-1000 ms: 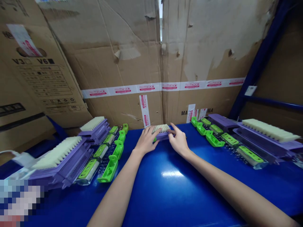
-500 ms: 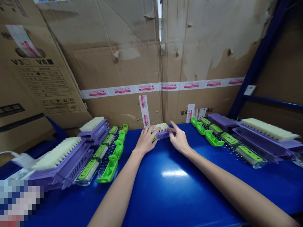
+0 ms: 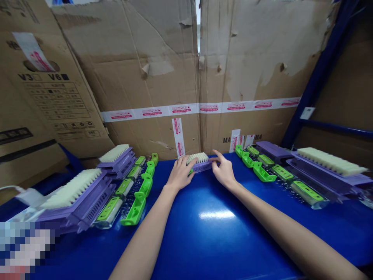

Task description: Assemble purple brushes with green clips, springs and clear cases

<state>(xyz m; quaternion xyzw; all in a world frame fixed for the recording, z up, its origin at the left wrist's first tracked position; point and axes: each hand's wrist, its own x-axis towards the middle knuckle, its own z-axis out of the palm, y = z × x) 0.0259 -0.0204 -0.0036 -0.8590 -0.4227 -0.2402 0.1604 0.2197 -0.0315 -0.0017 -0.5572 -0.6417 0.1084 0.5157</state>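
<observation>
While my left hand (image 3: 179,174) grips the cream-topped purple piece (image 3: 202,167) mid-frame by its left end, probably to steady it, my right hand (image 3: 224,171) is loosely open at the other end, contact unclear.

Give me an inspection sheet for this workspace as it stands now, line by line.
Surface: blue tabletop, glossy, light reflected near the middle.
Things at the hands: purple part topped by a cream ribbed block.
Clutter: purple parts with cream blocks, green brackets and clear-cased green pieces lined up at both sides.
Left hand: fingers and thumb around the part's left end.
Right hand: at its right end; contact unclear.
Cables: white cable at far left.
Surroundings: taped cardboard behind, blue post at right; lower-left corner pixelated.
</observation>
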